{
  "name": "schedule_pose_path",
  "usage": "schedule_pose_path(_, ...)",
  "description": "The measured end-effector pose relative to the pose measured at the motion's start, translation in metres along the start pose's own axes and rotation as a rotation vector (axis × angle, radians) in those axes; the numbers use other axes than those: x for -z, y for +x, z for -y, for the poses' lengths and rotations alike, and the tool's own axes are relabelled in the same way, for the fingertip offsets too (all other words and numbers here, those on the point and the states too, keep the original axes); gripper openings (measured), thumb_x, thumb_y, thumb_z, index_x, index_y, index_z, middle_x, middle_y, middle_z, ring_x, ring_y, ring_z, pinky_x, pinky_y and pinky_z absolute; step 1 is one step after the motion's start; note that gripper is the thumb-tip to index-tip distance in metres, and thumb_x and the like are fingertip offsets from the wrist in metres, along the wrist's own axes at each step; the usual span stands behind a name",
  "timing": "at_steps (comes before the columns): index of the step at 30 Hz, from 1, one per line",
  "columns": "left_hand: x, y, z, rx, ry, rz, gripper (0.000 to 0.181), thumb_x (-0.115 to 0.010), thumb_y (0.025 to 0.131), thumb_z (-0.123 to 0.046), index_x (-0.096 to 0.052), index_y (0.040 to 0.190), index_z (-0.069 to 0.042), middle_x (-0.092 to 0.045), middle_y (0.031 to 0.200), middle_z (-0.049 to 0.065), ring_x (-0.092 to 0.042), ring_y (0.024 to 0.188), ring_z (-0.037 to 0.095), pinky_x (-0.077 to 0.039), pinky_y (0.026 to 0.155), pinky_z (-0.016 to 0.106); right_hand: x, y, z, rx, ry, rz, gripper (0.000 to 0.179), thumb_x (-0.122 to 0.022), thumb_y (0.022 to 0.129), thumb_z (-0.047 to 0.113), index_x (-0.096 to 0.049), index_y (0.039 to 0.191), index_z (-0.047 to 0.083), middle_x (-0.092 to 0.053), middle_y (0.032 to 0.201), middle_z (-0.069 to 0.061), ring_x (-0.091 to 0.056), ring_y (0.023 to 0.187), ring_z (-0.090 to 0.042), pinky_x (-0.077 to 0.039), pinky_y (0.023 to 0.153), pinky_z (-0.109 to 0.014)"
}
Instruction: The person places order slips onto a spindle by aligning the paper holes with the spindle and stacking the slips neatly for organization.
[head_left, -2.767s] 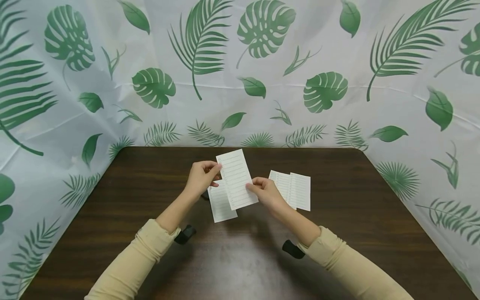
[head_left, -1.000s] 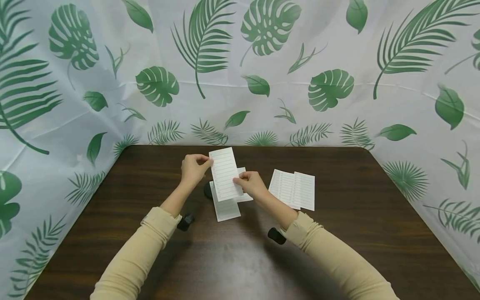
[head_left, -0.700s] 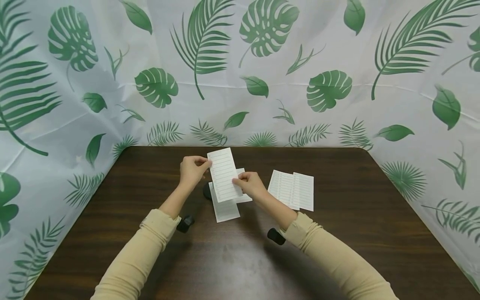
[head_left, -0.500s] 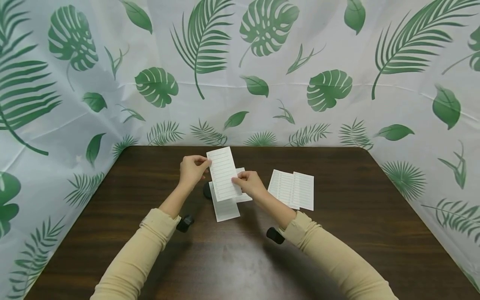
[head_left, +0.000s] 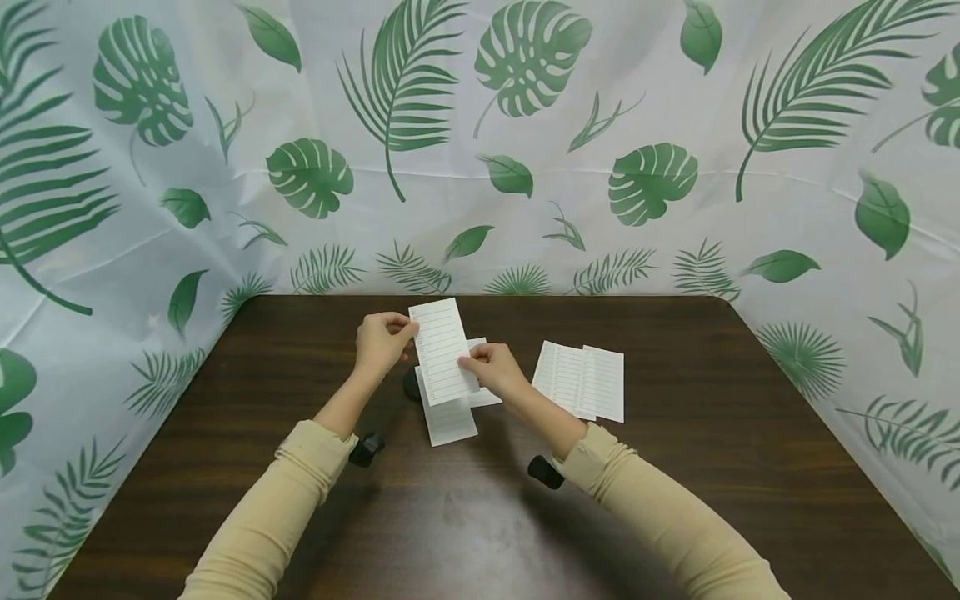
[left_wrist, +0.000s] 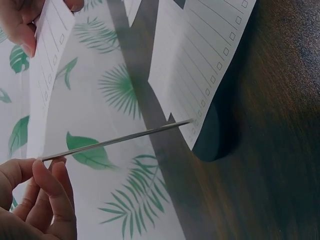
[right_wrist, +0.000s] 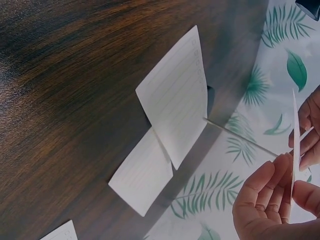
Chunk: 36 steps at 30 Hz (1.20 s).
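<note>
A white lined card (head_left: 442, 350) is raised above the table, pinched at its right edge by my right hand (head_left: 497, 371). My left hand (head_left: 380, 343) is at the card's upper left edge. In the left wrist view, the left thumb and fingers pinch the upper end of a thin metal stem (left_wrist: 117, 140). This stem slants down towards a round black base (left_wrist: 212, 137), partly hidden under a card; together they look like a card stand. Below the raised card, one lined card (head_left: 452, 425) and another card (head_left: 487, 397) overlap on the table.
To the right, overlapping lined cards (head_left: 558, 379) lie on the dark wooden table (head_left: 697, 467). A white curtain (head_left: 570, 208) printed with green leaves hangs behind the table. Black camera mounts (head_left: 545, 472) sit at both wrists.
Compared with 2.8 s ago, both hands and the raised card have shifted left, the card now more upright. A card behind it has come into sight. Over the last half second little differs.
</note>
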<state>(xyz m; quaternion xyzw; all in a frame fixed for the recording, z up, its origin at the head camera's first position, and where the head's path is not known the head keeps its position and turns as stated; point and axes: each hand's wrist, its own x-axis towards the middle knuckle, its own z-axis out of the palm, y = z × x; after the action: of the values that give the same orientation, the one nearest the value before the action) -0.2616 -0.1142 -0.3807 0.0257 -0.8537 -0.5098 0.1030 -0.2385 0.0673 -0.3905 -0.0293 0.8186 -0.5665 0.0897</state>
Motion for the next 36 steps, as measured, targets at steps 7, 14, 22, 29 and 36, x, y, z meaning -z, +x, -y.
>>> schedule_pose_path(7, 0.003, -0.002, 0.002, 0.019, -0.03, 0.009, 0.021, -0.063, 0.089, -0.013, -0.069, 0.098, 0.005, -0.071, 0.091, 0.023, -0.068, 0.073, 0.034, -0.055, 0.047, 0.019, -0.002, 0.0, -0.002, -0.008, -0.003, 0.022, 0.019, -0.058, 0.092, 0.01, -0.063, 0.09, -0.009, -0.043, 0.053, 0.006, -0.038, 0.053, -0.007, -0.038, 0.052, -0.018)
schedule_pose_path(14, 0.007, 0.001, 0.005, 0.146, -0.164, 0.079, 0.026, -0.062, 0.09, -0.013, -0.066, 0.107, 0.006, -0.067, 0.099, 0.02, -0.064, 0.073, 0.017, -0.055, 0.049, 0.016, -0.002, 0.008, -0.005, -0.046, 0.007, 0.033, 0.021, -0.058, 0.092, 0.01, -0.063, 0.095, -0.011, -0.048, 0.061, 0.006, -0.04, 0.057, -0.007, -0.04, 0.052, -0.017)
schedule_pose_path(22, 0.004, 0.004, 0.002, 0.168, -0.154, 0.113, 0.026, -0.06, 0.091, -0.01, -0.064, 0.109, 0.009, -0.062, 0.094, 0.016, -0.058, 0.071, 0.015, -0.053, 0.049, 0.015, 0.0, 0.013, -0.01, -0.11, -0.004, 0.047, 0.021, -0.059, 0.092, 0.011, -0.064, 0.096, -0.008, -0.052, 0.069, 0.003, -0.047, 0.061, -0.008, -0.047, 0.054, -0.018)
schedule_pose_path(29, 0.001, 0.004, 0.006, 0.145, -0.074, 0.131, 0.024, -0.061, 0.091, -0.011, -0.067, 0.103, 0.008, -0.06, 0.087, 0.011, -0.055, 0.058, 0.013, -0.056, 0.051, 0.021, 0.001, 0.01, -0.013, -0.128, 0.008, 0.082, 0.022, -0.057, 0.093, 0.011, -0.063, 0.098, -0.01, -0.057, 0.074, 0.0, -0.052, 0.059, -0.008, -0.048, 0.053, -0.017)
schedule_pose_path(36, -0.005, 0.004, 0.02, 0.152, -0.06, 0.134, 0.023, -0.061, 0.089, -0.01, -0.067, 0.1, 0.009, -0.06, 0.081, 0.007, -0.052, 0.055, 0.008, -0.055, 0.048, 0.019, -0.002, 0.014, -0.023, -0.153, -0.028, 0.093, 0.02, -0.06, 0.091, 0.011, -0.065, 0.095, -0.008, -0.057, 0.073, -0.003, -0.049, 0.058, -0.007, -0.047, 0.051, -0.016)
